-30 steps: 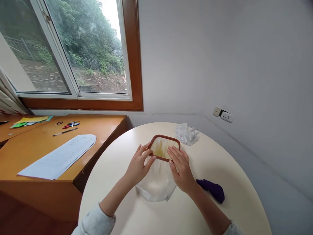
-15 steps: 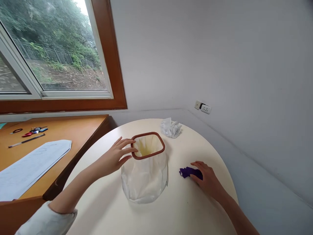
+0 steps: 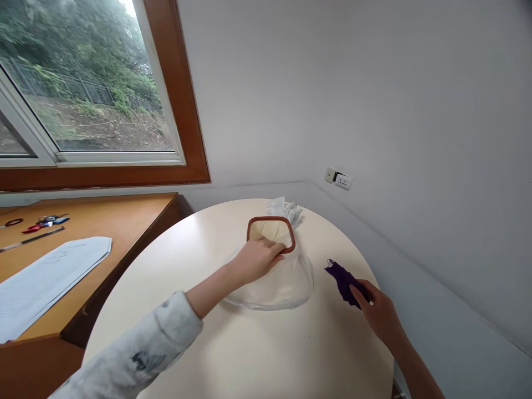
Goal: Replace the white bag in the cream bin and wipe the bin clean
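A small trash bin (image 3: 292, 235) with a brown rim stands on the table, tilted away from me, with a translucent plastic bag (image 3: 286, 288) spread around its outside. My left hand (image 3: 258, 259) is closed on the near side of the rim, its fingertips partly hidden. To the right, my right hand (image 3: 376, 310) pinches a crumpled dark purple piece of cloth-like material (image 3: 344, 281) between thumb and fingers. Its far end has a ragged edge and hangs free, pointing toward the bin. Behind the bin lies a crumpled white plastic bag (image 3: 291, 210), partly covered by the rim.
The round cream table (image 3: 199, 238) stands against the wall. On the wooden desk (image 3: 137, 208) at left are papers (image 3: 54, 277), a pen (image 3: 33, 238), keys (image 3: 45, 221) and a black ring-shaped item (image 3: 14, 221). A wall socket (image 3: 343, 181) is at the back right.
My left hand has moved right and closed on the rim; the bin has shifted right and tipped away. My right hand has closed on the purple piece and picked it up.
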The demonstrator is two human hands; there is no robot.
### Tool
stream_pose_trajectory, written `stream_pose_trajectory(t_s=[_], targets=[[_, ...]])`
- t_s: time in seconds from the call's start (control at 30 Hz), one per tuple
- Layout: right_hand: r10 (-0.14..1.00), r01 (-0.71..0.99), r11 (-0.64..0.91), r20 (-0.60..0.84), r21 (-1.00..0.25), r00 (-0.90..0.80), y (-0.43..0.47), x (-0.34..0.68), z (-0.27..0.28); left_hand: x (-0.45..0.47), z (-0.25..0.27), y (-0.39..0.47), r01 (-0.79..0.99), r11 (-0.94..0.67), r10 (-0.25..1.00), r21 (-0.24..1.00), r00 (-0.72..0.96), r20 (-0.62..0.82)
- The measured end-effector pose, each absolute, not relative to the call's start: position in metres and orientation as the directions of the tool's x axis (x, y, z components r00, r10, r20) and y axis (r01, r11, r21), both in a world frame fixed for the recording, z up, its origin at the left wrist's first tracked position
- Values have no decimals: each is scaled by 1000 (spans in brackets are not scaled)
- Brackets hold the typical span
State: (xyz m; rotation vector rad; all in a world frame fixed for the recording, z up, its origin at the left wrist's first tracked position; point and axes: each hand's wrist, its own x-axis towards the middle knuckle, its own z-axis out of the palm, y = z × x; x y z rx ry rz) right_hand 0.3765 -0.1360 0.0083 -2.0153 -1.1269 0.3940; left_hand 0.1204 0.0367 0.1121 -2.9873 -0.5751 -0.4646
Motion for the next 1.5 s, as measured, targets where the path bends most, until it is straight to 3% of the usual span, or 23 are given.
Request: stream_pose_trajectory(t_s=[0.1,0.27,0.5,0.67,0.77,0.87,0.93,1.03,1.17,1.27,1.37,1.5], targets=[[754,510,-338,97,-791,650,-144,388,11,158,115,34,382,-919,352,-100,906,234],[699,363,-306,51,-880,713,-155,390,10,213,114,33,414,-905,385,-96,894,228],[787,262,-137,56,-955,614,-153,386,18,264,102,33,426,-903,396,-55,876,276],[886,388,-223,-20,-894,463,-144,390,9,287,102,33,404,-914,374,-38,875,307],[850,499,-337,-31,-798,525,-145,391,-5,287,107,31,378,-925,348,-20,870,349],[840,556,-353,7,-752,543,-151,393,-14,271,110,27,366,-931,334,-3,853,401],[854,582,-336,22,-740,521,-155,397,-15,254,107,24,381,-923,359,49,811,462],[864,591,-316,31,-742,502,-158,404,-15,227,94,21,406,-874,483,267,675,558],[857,568,-285,60,-772,511,-155,410,-16,209,72,22,437,-781,620,446,627,471],[839,567,-310,62,-763,541,-151,408,-20,211,61,26,432,-758,637,489,651,413],[791,617,-402,83,-677,606,-148,404,-26,221,56,32,427,-760,635,489,645,424],[730,731,-391,296,-559,616,-144,401,-34,232,52,39,461,-751,655,472,607,450]])
